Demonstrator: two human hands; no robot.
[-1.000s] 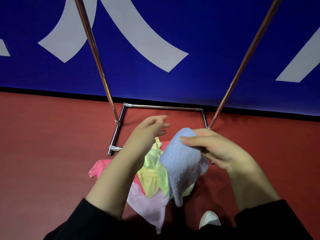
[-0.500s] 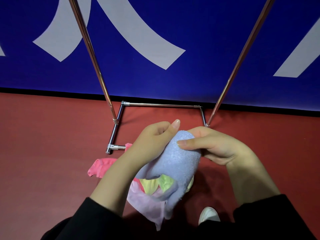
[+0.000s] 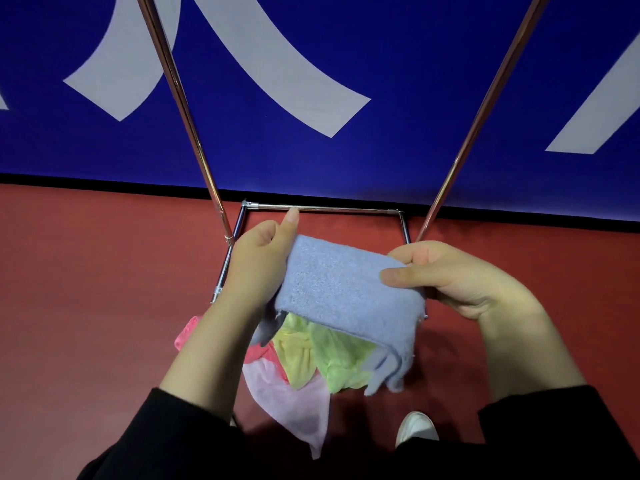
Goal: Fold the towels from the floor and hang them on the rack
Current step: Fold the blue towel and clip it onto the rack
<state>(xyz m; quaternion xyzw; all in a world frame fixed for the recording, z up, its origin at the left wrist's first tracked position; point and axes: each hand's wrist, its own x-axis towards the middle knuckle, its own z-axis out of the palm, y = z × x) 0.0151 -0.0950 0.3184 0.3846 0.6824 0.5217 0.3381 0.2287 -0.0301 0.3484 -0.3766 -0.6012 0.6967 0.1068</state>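
A light blue towel [image 3: 346,296] is stretched in the air between both hands. My left hand [image 3: 259,261] grips its left end, thumb up. My right hand [image 3: 446,275] pinches its right end, thumb on top. Loose blue corners hang down on the right. Below it, on the red floor, lies a pile of towels: a yellow one [image 3: 298,355], a green one [image 3: 343,362], a pale pink one [image 3: 291,400] and a bright pink one [image 3: 187,334]. The metal rack [image 3: 322,210] stands just beyond, its two poles rising out of frame; its top bar is hidden.
A blue wall [image 3: 381,157] with pale shapes stands right behind the rack. The rack's left pole [image 3: 183,109] and right pole [image 3: 485,98] slant up on either side. My white shoe [image 3: 415,427] shows at the bottom. Red floor [image 3: 86,306] spreads left and right.
My left hand took hold of the blue towel's left end, and both hands pulled apart, spreading the towel from a bunched lump into a wide band.
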